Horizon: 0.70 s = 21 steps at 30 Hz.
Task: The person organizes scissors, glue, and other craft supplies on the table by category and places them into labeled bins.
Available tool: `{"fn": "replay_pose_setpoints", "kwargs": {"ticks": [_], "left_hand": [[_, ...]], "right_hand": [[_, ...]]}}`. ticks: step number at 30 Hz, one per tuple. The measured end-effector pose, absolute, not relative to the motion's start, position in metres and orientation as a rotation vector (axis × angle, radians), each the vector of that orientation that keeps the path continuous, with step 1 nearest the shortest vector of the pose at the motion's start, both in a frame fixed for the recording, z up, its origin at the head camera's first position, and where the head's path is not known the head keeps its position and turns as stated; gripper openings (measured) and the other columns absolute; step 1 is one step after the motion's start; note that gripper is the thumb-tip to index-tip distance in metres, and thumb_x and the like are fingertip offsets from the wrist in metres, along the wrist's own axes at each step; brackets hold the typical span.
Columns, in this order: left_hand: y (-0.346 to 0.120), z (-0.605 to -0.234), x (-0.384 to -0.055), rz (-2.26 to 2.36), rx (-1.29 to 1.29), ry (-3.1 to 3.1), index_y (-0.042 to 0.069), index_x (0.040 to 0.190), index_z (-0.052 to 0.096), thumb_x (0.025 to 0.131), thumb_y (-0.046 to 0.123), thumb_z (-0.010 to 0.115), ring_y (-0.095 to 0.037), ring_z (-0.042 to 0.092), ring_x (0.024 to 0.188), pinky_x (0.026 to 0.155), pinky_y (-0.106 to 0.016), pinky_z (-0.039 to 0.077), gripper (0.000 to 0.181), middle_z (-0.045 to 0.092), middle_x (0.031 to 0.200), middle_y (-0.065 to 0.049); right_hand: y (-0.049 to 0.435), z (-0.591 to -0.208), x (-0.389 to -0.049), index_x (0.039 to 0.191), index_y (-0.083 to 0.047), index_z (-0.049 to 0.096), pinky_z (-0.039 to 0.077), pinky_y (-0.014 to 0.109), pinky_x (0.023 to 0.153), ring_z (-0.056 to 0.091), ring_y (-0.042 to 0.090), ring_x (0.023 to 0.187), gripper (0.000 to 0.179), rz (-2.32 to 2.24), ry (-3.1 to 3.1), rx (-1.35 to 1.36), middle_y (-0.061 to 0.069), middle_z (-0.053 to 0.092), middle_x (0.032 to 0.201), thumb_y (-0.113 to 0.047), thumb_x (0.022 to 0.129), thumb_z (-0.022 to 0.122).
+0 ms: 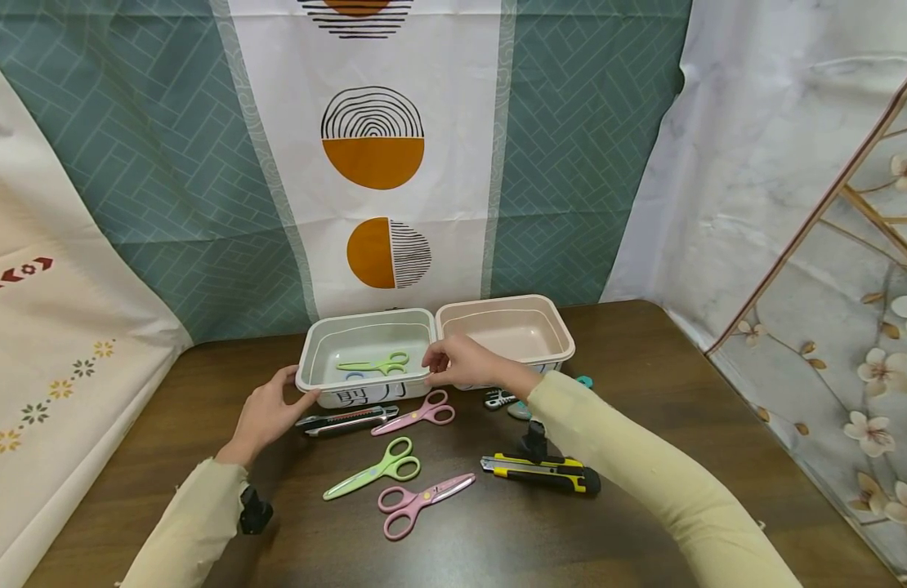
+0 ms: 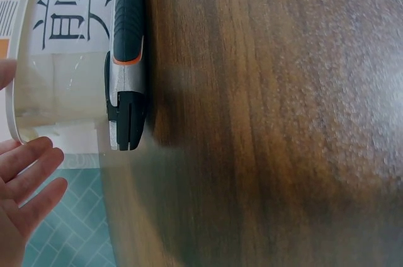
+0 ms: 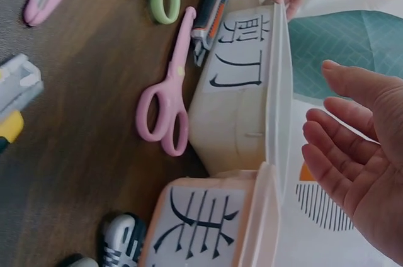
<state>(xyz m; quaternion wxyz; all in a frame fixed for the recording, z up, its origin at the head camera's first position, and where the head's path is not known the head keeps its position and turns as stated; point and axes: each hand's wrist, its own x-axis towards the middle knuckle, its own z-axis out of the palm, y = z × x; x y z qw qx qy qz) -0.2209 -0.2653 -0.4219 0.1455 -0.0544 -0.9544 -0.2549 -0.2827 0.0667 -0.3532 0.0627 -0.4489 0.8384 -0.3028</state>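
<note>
A person's left hand (image 1: 268, 415) holds the near left corner of a green bin (image 1: 373, 335) at the back of a wooden bench (image 1: 314, 543), thumb and fingers on either side of the rim. The right hand (image 1: 464, 361) is at the bin's opposite end, its fingers loosely bent and apart from the thumb with nothing between them; whether they touch the rim cannot be told. Green-handled scissors (image 1: 385, 365) lie inside the bin, which bears a label in black characters. A pink bin (image 1: 498, 318) stands just beside it, to its right. On the bench, a black cutter (image 1: 350, 420) lies along the green bin's front wall, near pink scissors (image 1: 404, 420). Closer to the camera are a second green pair (image 1: 380, 471) and a second pink pair (image 1: 424, 498), the latter pointing toward a yellow cutter (image 1: 545, 471) to the right. A black-and-white tool (image 1: 498, 398) lies before the pink bin, near the right forearm. Patterned cloth (image 1: 453, 122) hangs behind.
</note>
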Motion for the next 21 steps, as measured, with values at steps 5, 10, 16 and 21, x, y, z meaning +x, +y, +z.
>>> {"fn": "replay_pose_setpoints", "kwargs": {"ticks": [5, 10, 16, 21], "left_hand": [[-0.265, -0.422, -0.221, -0.739, -0.159, -2.744, -0.003, 0.125, 0.045, 0.084, 0.040, 0.061, -0.039, 0.055, 0.102, 0.081, -0.055, 0.040, 0.061, 0.059, 0.111, -0.023], [-0.265, -0.422, -0.223, -0.742, -0.157, -2.748, -0.002, 0.126, 0.045, 0.084, 0.041, 0.061, -0.039, 0.055, 0.103, 0.082, -0.055, 0.040, 0.062, 0.059, 0.112, -0.023], [-0.266, -0.423, -0.222, -0.742, -0.142, -2.755, -0.002, 0.126, 0.044, 0.084, 0.041, 0.060, -0.039, 0.054, 0.104, 0.082, -0.055, 0.040, 0.063, 0.058, 0.114, -0.023], [-0.267, -0.424, -0.221, -0.746, -0.138, -2.757, -0.002, 0.126, 0.044, 0.084, 0.042, 0.061, -0.039, 0.054, 0.103, 0.082, -0.055, 0.040, 0.063, 0.058, 0.114, -0.023]], "right_hand": [[0.069, -0.360, -0.275, 0.096, 0.001, 0.064, 0.046, 0.019, 0.069, 0.058, 0.008, 0.074, 0.025, -0.901, 2.505, -1.342, 0.006, 0.065, 0.083, -0.016, 0.079, 0.070], [0.073, -0.369, -0.266, 0.097, -0.002, 0.064, 0.047, 0.019, 0.068, 0.058, 0.008, 0.074, 0.022, -0.908, 2.455, -1.353, 0.007, 0.065, 0.085, -0.014, 0.079, 0.070], [0.075, -0.385, -0.255, 0.100, 0.001, 0.064, 0.047, 0.022, 0.070, 0.058, 0.013, 0.078, 0.028, -0.899, 2.393, -1.346, 0.011, 0.065, 0.090, -0.016, 0.078, 0.070], [0.077, -0.396, -0.250, 0.104, 0.003, 0.062, 0.045, 0.019, 0.069, 0.060, 0.022, 0.081, 0.034, -0.913, 2.385, -1.324, 0.013, 0.065, 0.091, -0.015, 0.077, 0.071]]}}
